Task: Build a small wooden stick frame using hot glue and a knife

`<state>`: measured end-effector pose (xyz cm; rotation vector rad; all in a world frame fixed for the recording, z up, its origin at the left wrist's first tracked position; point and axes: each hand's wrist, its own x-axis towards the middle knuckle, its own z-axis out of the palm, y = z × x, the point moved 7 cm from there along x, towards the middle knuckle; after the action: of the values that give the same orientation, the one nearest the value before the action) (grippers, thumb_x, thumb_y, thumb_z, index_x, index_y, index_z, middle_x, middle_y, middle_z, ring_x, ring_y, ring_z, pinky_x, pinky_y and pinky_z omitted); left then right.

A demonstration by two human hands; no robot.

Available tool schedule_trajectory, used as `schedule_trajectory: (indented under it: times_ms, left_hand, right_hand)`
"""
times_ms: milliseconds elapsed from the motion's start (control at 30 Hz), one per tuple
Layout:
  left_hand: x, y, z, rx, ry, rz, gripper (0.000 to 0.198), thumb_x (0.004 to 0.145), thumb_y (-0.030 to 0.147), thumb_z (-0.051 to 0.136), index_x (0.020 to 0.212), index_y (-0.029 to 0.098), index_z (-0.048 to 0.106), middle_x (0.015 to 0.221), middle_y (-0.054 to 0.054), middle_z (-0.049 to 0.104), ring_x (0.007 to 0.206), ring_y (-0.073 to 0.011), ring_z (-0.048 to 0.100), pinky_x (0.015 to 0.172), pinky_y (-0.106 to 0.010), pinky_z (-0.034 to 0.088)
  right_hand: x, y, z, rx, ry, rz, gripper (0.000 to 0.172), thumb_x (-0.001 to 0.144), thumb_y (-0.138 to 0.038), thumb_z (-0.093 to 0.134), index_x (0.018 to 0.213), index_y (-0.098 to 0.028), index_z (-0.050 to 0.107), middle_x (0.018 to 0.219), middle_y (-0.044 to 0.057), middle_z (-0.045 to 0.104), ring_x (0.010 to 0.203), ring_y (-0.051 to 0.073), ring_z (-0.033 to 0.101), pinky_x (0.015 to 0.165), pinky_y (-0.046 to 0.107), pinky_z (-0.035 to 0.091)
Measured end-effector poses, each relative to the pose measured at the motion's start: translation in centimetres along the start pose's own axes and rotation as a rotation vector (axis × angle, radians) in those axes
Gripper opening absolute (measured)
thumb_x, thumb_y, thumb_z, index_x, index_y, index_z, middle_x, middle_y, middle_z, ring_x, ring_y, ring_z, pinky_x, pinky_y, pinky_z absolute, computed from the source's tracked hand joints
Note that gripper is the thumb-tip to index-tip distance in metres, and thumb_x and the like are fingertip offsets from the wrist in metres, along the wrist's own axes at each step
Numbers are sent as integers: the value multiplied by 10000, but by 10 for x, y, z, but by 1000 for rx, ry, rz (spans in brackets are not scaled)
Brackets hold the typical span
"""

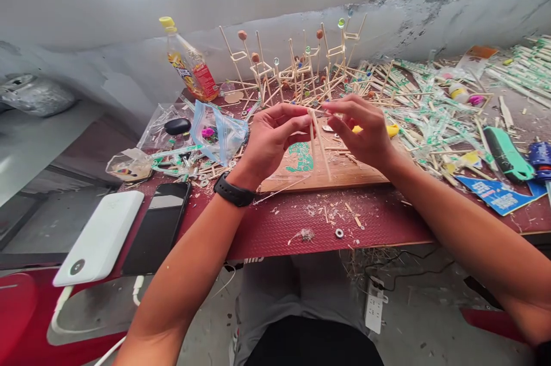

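Observation:
Above the wooden board (275,184), my left hand (269,139) pinches a pair of thin wooden sticks (321,151) near their top ends. The sticks meet at the top and spread apart slightly downward. My right hand (364,128) is just right of that joint, thumb and index finger apart; nothing clear shows between them. A yellow object (391,130) lies partly hidden behind my right hand. Green-printed wrapping (300,158) is on the board under the sticks.
Small stick structures (286,74) with coloured balls stand at the back. Left are a bottle (189,65), a clear zip bag (221,133), a phone (159,228) and a white power bank (101,237). Wrapped sticks, scraps and a teal-handled tool (508,154) cover the right side.

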<state>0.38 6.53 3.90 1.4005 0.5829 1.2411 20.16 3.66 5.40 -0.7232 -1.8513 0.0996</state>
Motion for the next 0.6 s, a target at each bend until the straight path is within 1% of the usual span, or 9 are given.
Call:
schedule_trajectory:
  times_ms: [33,100,167,233,300,367,500,600]
  left_hand:
    - [0,-2,0,-13,-13,-23,308,794,439,1018,964,259,835,1016,-25,879,857,-159,850,779,-308,745]
    - [0,-6,0,-19,-54,-52,320,818,437,1006,1036,269,843,1027,-29,886,879,-167,861,788,-309,749]
    - [0,-6,2,-18,-93,-45,366,841,445,1000,1137,291,848,1009,-26,889,892,-175,869,789,-315,756]
    - [0,-4,3,-12,-108,-15,403,854,476,999,1189,305,853,980,-26,888,891,-182,872,785,-324,762]
    - [0,-1,4,33,-106,33,404,854,523,1000,1162,295,869,955,-38,886,879,-191,873,773,-331,765]
    - [0,4,4,118,-99,95,399,856,544,1000,1128,278,880,945,-51,884,864,-196,872,762,-332,766]
    - [-2,14,6,271,-76,260,345,882,510,985,1112,270,893,945,-43,875,842,-182,857,750,-323,766]
    - [-4,19,4,365,-43,370,277,901,493,968,1058,274,904,936,-32,869,809,-168,839,713,-307,752]
  right_hand:
    - [1,-1,0,-15,-15,-18,230,1103,-471,703,1188,-303,835,978,41,749,712,160,578,641,345,524]
    - [2,-1,-1,-51,-28,-29,219,1117,-432,665,1080,-285,823,891,34,710,740,178,592,710,383,530]
    - [3,-1,-3,-83,-27,-37,229,1124,-400,636,1030,-277,804,881,43,705,799,204,617,771,419,530]
    - [4,-1,-5,-116,-25,-42,239,1127,-388,622,997,-278,790,878,53,712,845,231,622,826,454,526]
    - [4,1,-6,-146,-39,-31,245,1125,-401,631,969,-284,778,872,57,719,859,246,609,879,486,524]
    - [4,3,-6,-163,-62,-16,242,1119,-424,647,962,-290,773,872,54,729,843,248,595,902,501,524]
    - [3,4,-4,-165,-85,-47,229,1120,-411,625,1006,-301,791,895,50,763,838,248,605,897,500,533]
    - [2,5,-2,-140,-111,-48,193,1104,-392,643,1041,-310,807,927,47,781,883,260,631,903,504,543]
